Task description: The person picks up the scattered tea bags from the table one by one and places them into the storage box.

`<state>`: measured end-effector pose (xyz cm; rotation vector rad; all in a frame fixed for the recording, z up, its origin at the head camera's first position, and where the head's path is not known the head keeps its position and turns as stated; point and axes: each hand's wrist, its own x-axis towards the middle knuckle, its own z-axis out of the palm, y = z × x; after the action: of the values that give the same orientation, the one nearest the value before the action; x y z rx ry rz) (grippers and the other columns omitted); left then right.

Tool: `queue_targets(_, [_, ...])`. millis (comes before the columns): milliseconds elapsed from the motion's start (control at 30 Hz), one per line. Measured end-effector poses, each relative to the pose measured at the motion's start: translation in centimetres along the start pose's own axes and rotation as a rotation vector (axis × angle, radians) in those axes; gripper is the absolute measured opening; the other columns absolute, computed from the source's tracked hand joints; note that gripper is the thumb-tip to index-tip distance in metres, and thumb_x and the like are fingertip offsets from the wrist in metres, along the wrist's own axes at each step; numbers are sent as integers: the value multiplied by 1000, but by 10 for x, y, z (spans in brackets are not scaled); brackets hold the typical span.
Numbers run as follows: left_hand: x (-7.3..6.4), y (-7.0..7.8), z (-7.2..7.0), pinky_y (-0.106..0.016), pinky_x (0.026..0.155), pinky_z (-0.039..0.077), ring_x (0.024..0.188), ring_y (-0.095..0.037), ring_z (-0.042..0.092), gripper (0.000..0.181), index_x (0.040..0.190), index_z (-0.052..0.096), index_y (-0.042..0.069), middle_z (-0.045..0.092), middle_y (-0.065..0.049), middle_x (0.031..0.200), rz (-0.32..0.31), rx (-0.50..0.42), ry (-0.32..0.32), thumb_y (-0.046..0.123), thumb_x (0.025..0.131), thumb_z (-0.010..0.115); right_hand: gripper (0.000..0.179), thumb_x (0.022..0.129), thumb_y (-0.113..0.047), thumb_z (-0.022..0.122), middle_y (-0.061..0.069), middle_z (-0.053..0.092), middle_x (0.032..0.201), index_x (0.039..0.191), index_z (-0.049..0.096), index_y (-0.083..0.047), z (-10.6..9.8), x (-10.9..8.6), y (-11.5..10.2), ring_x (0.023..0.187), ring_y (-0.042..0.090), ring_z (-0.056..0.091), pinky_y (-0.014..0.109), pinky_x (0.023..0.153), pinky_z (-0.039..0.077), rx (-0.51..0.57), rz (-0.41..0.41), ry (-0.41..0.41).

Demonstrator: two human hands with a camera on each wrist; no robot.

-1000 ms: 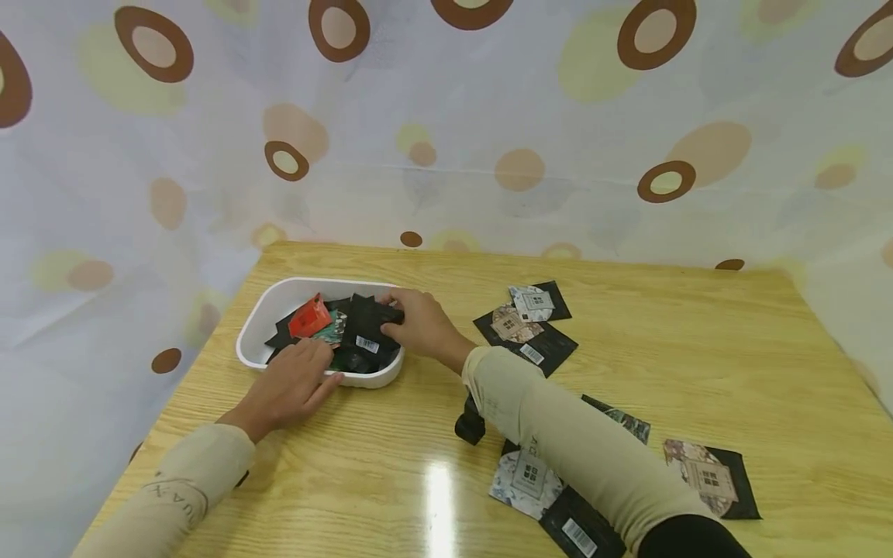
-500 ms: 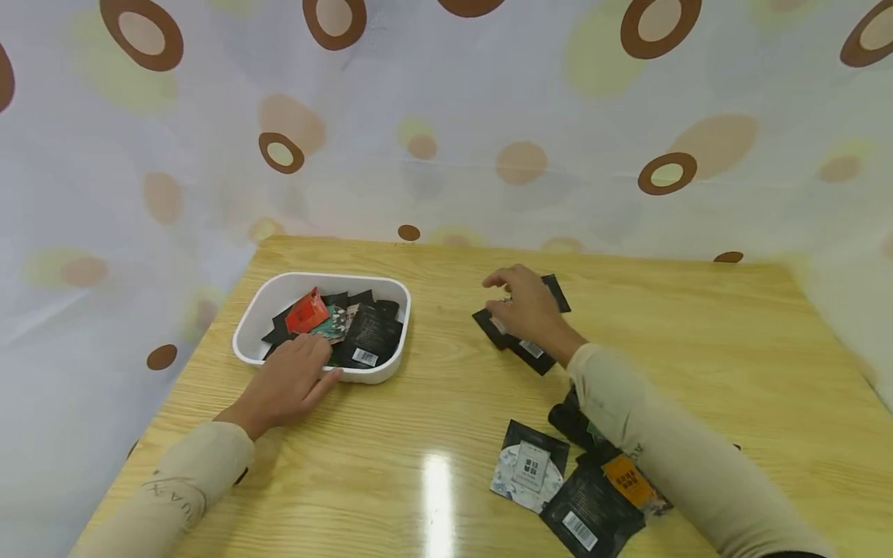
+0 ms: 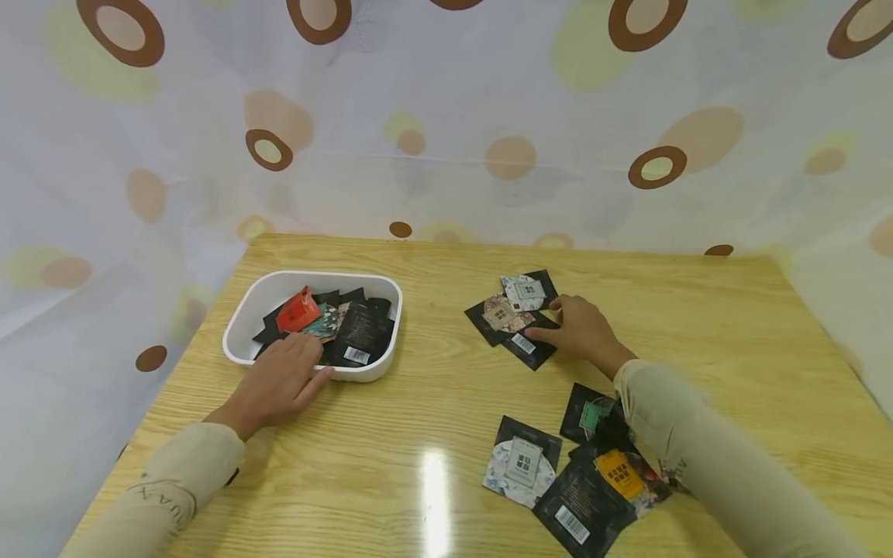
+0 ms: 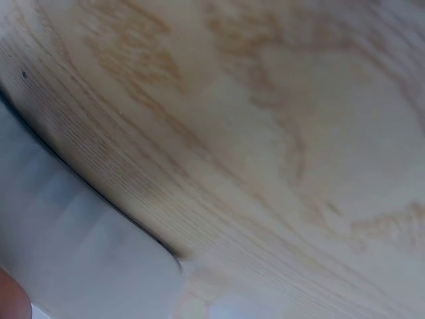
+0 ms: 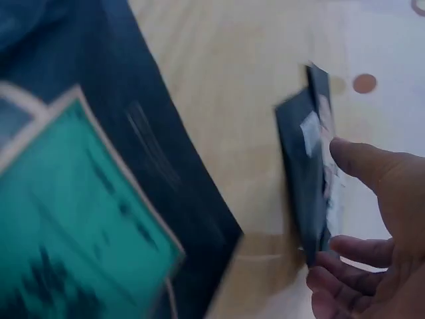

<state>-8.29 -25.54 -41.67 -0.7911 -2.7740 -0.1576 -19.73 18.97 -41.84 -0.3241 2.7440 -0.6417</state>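
Note:
My left hand (image 3: pixel 282 380) holds the front wall of a white plastic tub (image 3: pixel 233 341), fingers bent over the rim and thumb along the outside. Inside lie black sachets (image 3: pixel 363 333) and a red one (image 3: pixel 298 308). To the right, my right hand (image 3: pixel 582 333) reaches to a loose group of sachets, thumb and fingers spread at their right edge. That group has a grey-white-labelled sachet (image 3: pixel 525 292), a beige-labelled one (image 3: pixel 504 315) and a black one with a barcode (image 3: pixel 528 353). In the right wrist view, the thumb is right at the sachets (image 5: pixel 302 159).
Nearer the front right lie a white-patterned sachet (image 3: pixel 523 465), a large black sachet (image 3: pixel 586 496), an orange-labelled one (image 3: pixel 619 474) and a green-labelled one (image 3: pixel 589 411). A patterned cloth (image 3: pixel 446 116) hangs behind the wooden table (image 3: pixel 335 465).
My right hand has let a black sachet go in the tub and moved right to the back group of sachets, lowering to its right side. The left hand stays at the tub's rim.

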Motion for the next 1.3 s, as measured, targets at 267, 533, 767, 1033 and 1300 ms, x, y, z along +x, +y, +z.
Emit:
queue_targets(267, [-1,-2,1,-33,73,36,76,-17,40,25,87,41,9,41,-1,80,-7,2,-13,29,98,52,38,91,-40,70,12,63,87,98,60,-4,-6,2,-6,75,26,60,36,67,48,-15,56,-67])
queue_targets(533, [1,-3,-1,-31,73,35,75,-15,38,25,86,41,10,40,0,80,1,7,-5,30,97,53,24,102,-23,56,4,57,74,100,50,0,-79,-3,-15,59,16,59,33,58,46,147,11,-161])
queue_targets(767, [0,-3,2,-32,73,36,75,-16,39,26,87,41,10,41,-1,81,11,1,4,31,98,51,24,103,-16,54,4,67,84,120,55,1,-60,8,-76,64,10,64,28,57,49,447,-119,-239])
queue_targets(1033, [-2,3,9,-34,73,39,76,-17,42,25,87,43,10,43,-1,81,-9,-20,4,31,97,53,27,98,-2,57,4,65,81,125,55,6,12,41,-168,57,9,64,29,66,60,750,-144,-289])
queue_targets(1300, [0,10,11,-37,76,42,77,-19,45,26,90,45,8,45,-3,83,-11,0,13,32,97,51,44,96,-4,61,20,65,115,138,51,6,32,45,-201,84,18,73,30,79,60,524,-180,-276])
